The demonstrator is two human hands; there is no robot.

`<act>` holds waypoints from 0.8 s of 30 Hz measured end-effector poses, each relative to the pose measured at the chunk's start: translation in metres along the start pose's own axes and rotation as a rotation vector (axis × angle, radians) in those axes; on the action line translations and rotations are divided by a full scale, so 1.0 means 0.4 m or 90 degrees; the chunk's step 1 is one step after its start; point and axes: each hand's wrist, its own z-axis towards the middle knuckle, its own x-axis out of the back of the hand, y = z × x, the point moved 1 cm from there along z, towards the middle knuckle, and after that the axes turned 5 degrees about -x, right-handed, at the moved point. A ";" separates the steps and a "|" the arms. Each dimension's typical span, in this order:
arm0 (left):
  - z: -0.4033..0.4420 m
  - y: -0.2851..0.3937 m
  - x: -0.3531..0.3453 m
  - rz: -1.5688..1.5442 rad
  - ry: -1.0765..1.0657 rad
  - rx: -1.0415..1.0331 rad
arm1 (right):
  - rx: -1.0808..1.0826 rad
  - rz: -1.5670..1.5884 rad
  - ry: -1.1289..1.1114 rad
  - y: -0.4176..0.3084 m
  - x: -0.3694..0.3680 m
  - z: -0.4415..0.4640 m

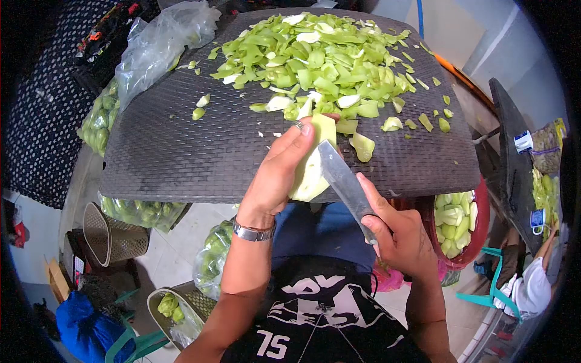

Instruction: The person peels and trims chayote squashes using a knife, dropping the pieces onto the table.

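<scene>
My left hand (279,163), with a watch at the wrist, grips a partly peeled chayote (310,175) at the table's near edge. Pale flesh shows along its cut face. My right hand (399,236) is wrapped around the handle of a knife (346,181) with a broad metal blade. The blade's tip lies against the right side of the chayote. Just beyond both hands, a big heap of green peelings (327,66) covers the far part of the dark woven-pattern table (157,151).
Plastic bags of whole chayotes (100,121) stand at the left. A red tub (482,224) of peeled pieces is below right. Beige baskets (100,236) sit on the floor at left. At far right, another person (532,287) is beside a second table (508,139) and a teal stool (499,278).
</scene>
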 end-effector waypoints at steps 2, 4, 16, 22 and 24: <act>-0.002 -0.007 0.005 -0.002 -0.002 0.013 | 0.009 0.017 -0.003 0.009 -0.004 0.002; 0.000 -0.015 0.014 -0.002 -0.001 0.024 | -0.031 -0.006 -0.026 0.004 -0.004 0.001; 0.013 -0.108 -0.011 -0.260 0.176 -0.061 | -0.114 0.095 -0.017 0.019 -0.062 0.017; 0.019 -0.122 -0.020 -0.278 0.207 -0.147 | -0.109 0.120 -0.004 0.020 -0.082 0.013; 0.024 -0.120 -0.028 -0.281 0.217 -0.153 | -0.102 0.116 0.008 0.026 -0.084 0.016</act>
